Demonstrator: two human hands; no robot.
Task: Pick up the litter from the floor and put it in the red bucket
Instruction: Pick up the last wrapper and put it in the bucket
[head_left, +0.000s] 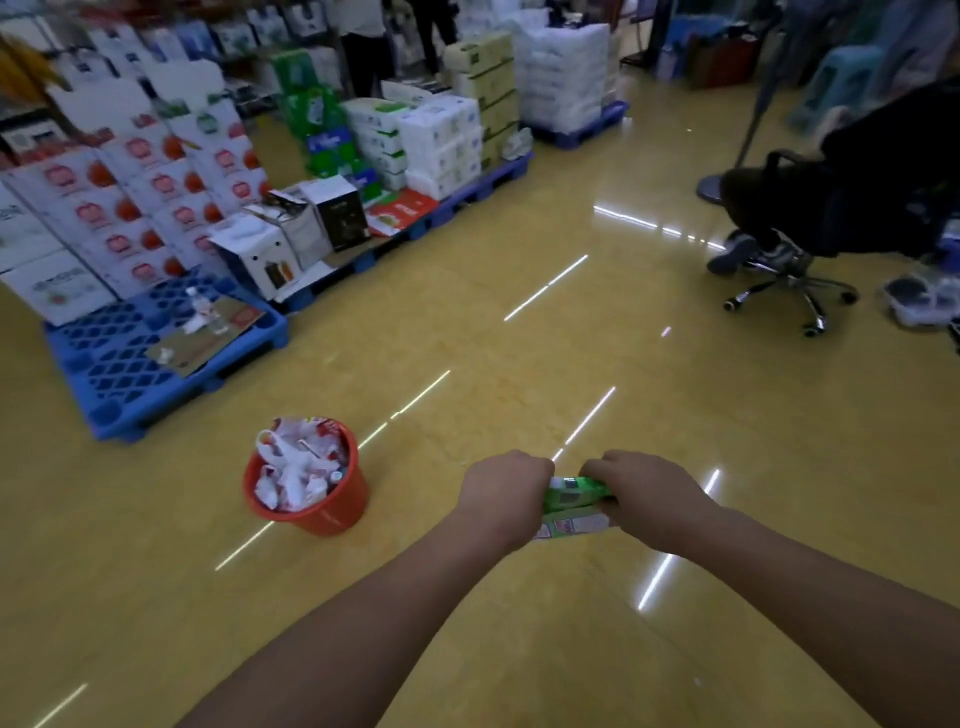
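The person's left hand (506, 491) and right hand (647, 493) are held out in front at about the same height, knuckles up. Between them is a piece of litter: a green packet (574, 491) of glossy, crinkled film. A flatter pale piece with pink print lies just under the packet. The fingers of both hands are curled down around opposite ends of the packet and grip it, so only its middle shows. The fingertips themselves are hidden beneath the hands.

The packet is in the air above the floor (467, 338), a smooth, shiny yellow surface that mirrors the ceiling lights as thin white streaks. To the left of the hands, apart from them, the red bucket (332, 514) stands on this floor. It is round, made of plastic and narrows toward its base. It is stuffed to the rim with crumpled white and red plastic bags.

Farther back on the left lies a blue plastic pallet (119, 358) with a moulded grid top. It carries a flat sheet of brown cardboard (208, 338) and an upright clear bottle (200, 306). Stacked white cartons (130, 208) printed in red stand behind them. At the right, a seated person in dark clothes occupies an office chair (795, 280) with a chrome star base on castors.
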